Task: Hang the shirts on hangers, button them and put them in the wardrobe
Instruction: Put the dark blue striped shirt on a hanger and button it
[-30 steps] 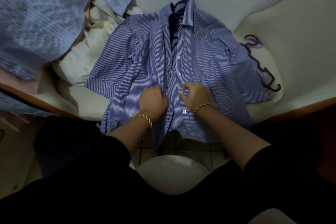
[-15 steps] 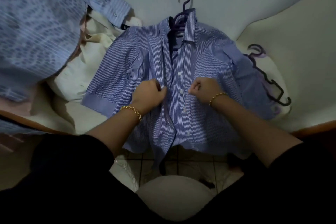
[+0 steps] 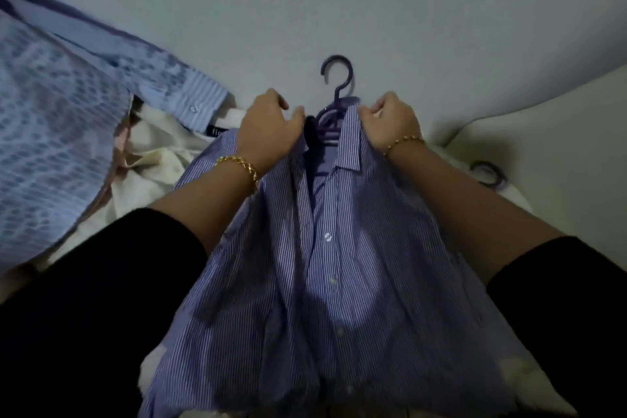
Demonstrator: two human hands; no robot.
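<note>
Left hand (image 3: 268,132) and right hand (image 3: 390,125) each clutch the striped shirt (image 3: 339,282) beside its collar. Between them rises the purple hanger (image 3: 338,96).

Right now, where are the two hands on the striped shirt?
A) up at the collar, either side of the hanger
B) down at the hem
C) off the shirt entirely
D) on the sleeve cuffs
A: the left hand and right hand both grip the striped shirt near its collar, flanking the purple hanger.
</note>
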